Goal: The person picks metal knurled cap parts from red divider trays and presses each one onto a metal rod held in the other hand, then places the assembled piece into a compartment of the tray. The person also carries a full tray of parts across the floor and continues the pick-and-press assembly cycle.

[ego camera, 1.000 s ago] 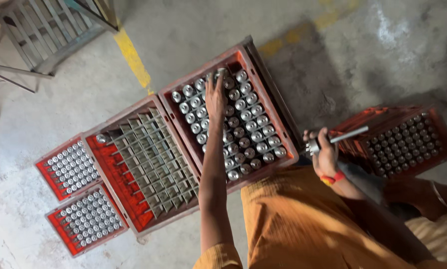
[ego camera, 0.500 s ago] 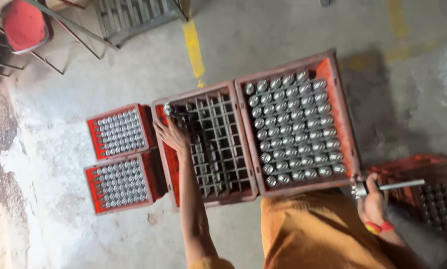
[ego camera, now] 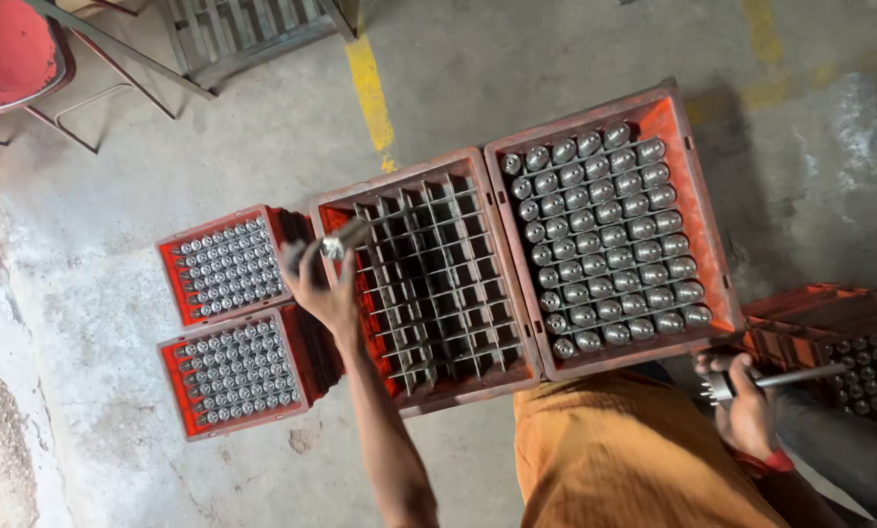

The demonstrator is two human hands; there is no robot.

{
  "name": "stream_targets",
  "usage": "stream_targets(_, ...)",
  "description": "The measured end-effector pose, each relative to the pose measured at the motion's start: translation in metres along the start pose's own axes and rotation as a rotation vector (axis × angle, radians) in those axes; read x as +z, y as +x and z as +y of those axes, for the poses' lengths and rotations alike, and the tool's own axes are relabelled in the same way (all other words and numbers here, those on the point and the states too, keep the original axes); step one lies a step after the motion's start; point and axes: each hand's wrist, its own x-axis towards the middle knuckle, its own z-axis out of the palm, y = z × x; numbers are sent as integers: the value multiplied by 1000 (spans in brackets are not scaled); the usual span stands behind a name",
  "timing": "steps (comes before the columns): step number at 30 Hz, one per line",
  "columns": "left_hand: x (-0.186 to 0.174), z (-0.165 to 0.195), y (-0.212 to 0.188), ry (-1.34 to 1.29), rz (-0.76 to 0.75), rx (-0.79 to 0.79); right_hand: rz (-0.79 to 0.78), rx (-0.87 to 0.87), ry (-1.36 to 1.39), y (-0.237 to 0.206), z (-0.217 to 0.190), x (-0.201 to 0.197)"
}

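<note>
Gripping metal cylinder (ego camera: 346,238), tilted up-right, left hand (ego camera: 323,288)

Bare grey concrete floor (ego camera: 556,59) all around, stained and blotched, paler and chalkier well off to the left of the left hand (ego camera: 321,288). Yellow painted stripe (ego camera: 370,88) running up the floor beyond that hand, another faint yellow mark (ego camera: 766,34) far above the right hand (ego camera: 746,411). Red-seated metal chair (ego camera: 8,49) far up-left of the left hand, grey metal grate (ego camera: 248,29) beside it. Soft, even light, a shadowed patch above the right hand.
</note>
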Motion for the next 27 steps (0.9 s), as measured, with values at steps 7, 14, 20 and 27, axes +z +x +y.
stream_targets(7,67,141,-153,-1071,-123,-1184,-138,159,8,20,6,89)
stream_targets(14,66,250,-240,-412,-762,-488,-402,176,93,14,-47,171)
stream_targets(20,84,276,-245,-138,-1030,-306,-708,-146,-66,22,-62,154)
stream_targets(27,118,264,-262,-365,-1192,-306,-417,222,-13,61,-43,104)
